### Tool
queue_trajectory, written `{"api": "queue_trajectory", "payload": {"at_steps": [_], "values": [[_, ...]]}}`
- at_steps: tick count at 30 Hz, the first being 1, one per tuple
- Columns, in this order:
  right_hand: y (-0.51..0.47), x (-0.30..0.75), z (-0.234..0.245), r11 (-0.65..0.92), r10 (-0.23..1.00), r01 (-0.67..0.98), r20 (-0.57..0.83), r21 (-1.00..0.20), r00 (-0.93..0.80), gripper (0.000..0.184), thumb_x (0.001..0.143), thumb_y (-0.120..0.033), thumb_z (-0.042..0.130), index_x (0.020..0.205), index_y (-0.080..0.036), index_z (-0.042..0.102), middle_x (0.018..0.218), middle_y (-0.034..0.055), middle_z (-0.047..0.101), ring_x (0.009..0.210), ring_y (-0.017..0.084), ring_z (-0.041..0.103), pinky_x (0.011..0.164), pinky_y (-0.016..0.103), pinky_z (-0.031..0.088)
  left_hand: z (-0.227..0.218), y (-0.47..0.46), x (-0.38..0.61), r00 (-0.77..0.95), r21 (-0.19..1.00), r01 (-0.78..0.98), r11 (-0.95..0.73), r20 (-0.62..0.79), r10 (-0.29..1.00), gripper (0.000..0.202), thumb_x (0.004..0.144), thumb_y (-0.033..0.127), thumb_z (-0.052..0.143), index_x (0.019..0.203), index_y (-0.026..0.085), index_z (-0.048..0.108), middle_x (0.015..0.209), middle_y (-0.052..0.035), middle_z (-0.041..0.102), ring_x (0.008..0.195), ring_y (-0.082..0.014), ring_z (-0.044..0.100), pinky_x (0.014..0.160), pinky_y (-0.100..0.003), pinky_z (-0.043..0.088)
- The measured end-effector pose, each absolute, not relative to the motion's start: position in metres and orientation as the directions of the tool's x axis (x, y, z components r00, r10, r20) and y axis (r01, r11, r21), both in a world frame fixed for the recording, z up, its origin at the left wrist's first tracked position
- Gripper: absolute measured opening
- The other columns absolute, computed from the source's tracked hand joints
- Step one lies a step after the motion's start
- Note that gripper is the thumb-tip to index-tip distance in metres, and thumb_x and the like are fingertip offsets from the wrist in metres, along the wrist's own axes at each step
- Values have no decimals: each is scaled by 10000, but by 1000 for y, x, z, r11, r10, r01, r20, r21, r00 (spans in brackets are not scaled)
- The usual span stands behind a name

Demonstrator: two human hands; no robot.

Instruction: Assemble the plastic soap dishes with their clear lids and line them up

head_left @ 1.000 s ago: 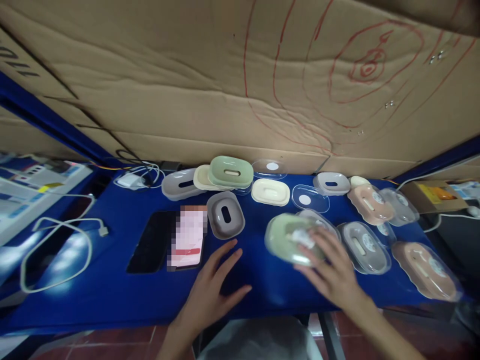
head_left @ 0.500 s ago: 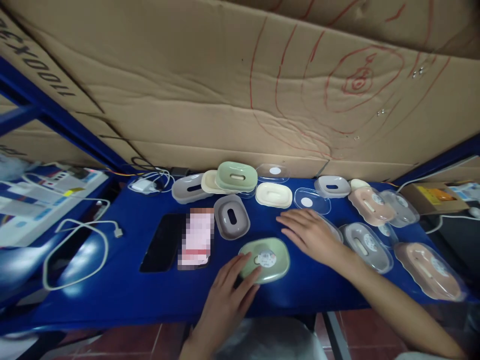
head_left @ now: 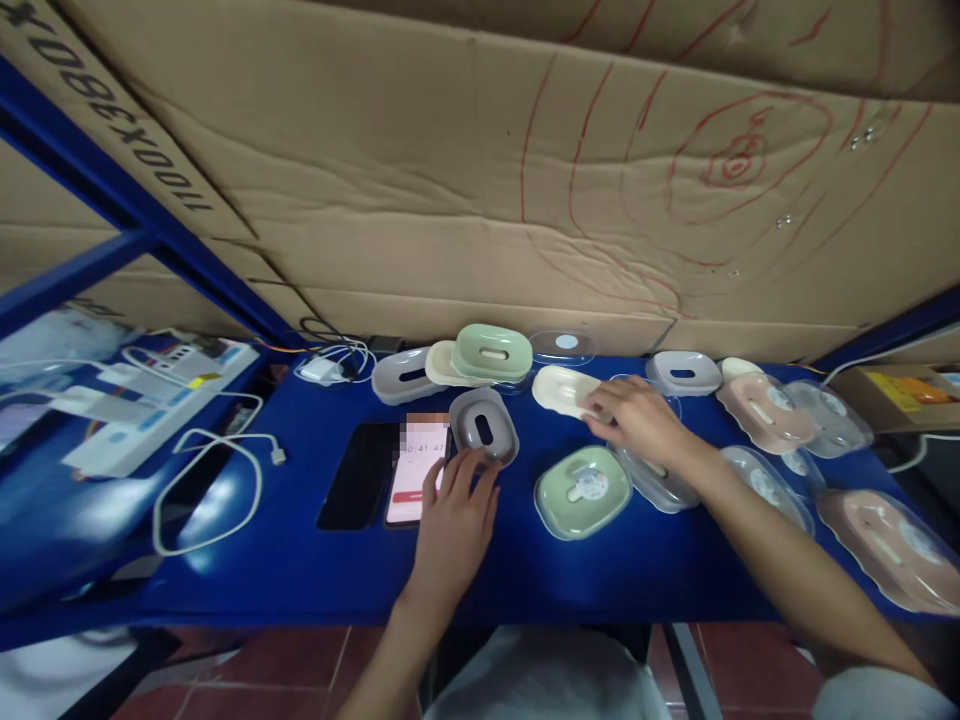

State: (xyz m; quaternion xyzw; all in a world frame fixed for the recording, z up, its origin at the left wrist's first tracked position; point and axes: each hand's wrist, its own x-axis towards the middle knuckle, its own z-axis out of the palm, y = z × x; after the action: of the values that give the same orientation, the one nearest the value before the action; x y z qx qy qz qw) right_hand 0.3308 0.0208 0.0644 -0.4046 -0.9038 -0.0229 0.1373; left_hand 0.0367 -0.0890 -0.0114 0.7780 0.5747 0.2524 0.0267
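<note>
My left hand [head_left: 454,520] reaches forward with its fingers stretched out, the tips resting on the near rim of a grey soap dish [head_left: 484,428]. My right hand [head_left: 637,420] lies further back, its fingers curled onto the right end of a cream soap dish [head_left: 556,388]. Between my two arms a green soap dish with a clear lid and a round sticker [head_left: 581,490] sits on the blue table [head_left: 300,570]. A clear-lidded grey dish [head_left: 664,485] lies under my right wrist.
A black phone [head_left: 360,488] and a lit phone [head_left: 414,475] lie left of my left hand. Several more dishes and clear lids line the back and right, among them a green one [head_left: 491,352] and pink ones [head_left: 889,545]. White cables [head_left: 206,490] lie at left. A cardboard wall [head_left: 480,200] stands behind.
My left hand left the green dish and moved forward to the grey dish. My right hand moved back and left onto the cream dish. The view shifted left.
</note>
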Motion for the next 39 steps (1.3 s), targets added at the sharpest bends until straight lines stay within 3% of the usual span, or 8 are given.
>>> {"api": "queue_trajectory", "payload": {"at_steps": [6, 11, 16, 24, 27, 30, 34, 39], "values": [[-130, 309, 71, 739, 670, 578, 283, -347, -687, 64, 948, -259, 689, 1000, -291, 670, 927, -22, 759, 861, 196, 725, 858, 382, 613, -2, -83, 29, 81, 629, 725, -281, 328, 941, 114, 1042, 227, 577, 1091, 234, 680, 1057, -91, 771, 1001, -303, 750, 867, -469, 623], [-180, 302, 25, 754, 653, 586, 241, -298, -718, 74, 968, -279, 724, 917, -264, 672, 867, -27, 754, 801, 170, 705, 818, 319, 595, 23, -110, 11, -233, 995, 97, -24, 46, 971, 210, 1012, 420, 711, 1151, 271, 657, 976, -18, 758, 859, -190, 748, 756, -290, 628], [-145, 295, 6, 773, 634, 606, 258, -188, -729, 61, 986, -215, 697, 928, -217, 677, 875, -4, 740, 807, 192, 701, 774, 350, 591, 33, -126, 9, -251, 878, -460, 131, -270, 930, 319, 925, 419, 818, 1198, 311, 694, 1233, -32, 770, 859, -183, 748, 704, -285, 651], [-109, 303, 12, 659, 750, 674, 352, -332, -560, 452, 1056, -462, 649, 1445, -233, 627, 1476, 156, 636, 1352, 319, 626, 1045, 500, 616, 16, -154, 39, -175, 660, -696, 283, -538, 824, 577, 837, 349, 897, 1373, 244, 712, 1142, -92, 763, 804, -183, 710, 634, -272, 609], [-115, 308, 9, 713, 698, 633, 391, -301, -600, 460, 1026, -358, 711, 1475, -295, 637, 1602, 107, 556, 1555, 353, 440, 1137, 533, 581, 20, -156, 52, -47, 624, -672, 400, -574, 818, 636, 883, 376, 862, 1470, 239, 661, 1048, -82, 753, 729, -160, 678, 634, -278, 590], [-124, 313, 5, 723, 689, 608, 398, -328, -606, 406, 1031, -194, 676, 1427, -286, 682, 1514, 55, 646, 1591, 303, 399, 1176, 473, 574, 21, -159, 57, -57, 752, -508, 421, -517, 854, 587, 976, 456, 754, 1518, 271, 624, 1239, -117, 726, 797, -180, 702, 693, -314, 615], [-134, 315, -3, 693, 719, 624, 409, -361, -562, 347, 1049, -189, 645, 1380, -268, 713, 1426, 61, 704, 1568, 305, 438, 1147, 480, 601, 8, -168, 47, -218, 980, 167, 107, -69, 974, 452, 1057, 424, 637, 1505, 370, 623, 1572, -95, 519, 1259, -300, 666, 975, -443, 642], [-134, 307, -16, 626, 780, 689, 310, -365, -544, 327, 1073, -216, 607, 1376, -276, 713, 1457, 76, 686, 1555, 316, 461, 1123, 512, 610, -18, -165, 41, 215, 594, 724, -349, 287, 933, 484, 1033, 319, 687, 1509, 317, 601, 1661, -138, 424, 1477, -390, 524, 1116, -592, 581]]}}
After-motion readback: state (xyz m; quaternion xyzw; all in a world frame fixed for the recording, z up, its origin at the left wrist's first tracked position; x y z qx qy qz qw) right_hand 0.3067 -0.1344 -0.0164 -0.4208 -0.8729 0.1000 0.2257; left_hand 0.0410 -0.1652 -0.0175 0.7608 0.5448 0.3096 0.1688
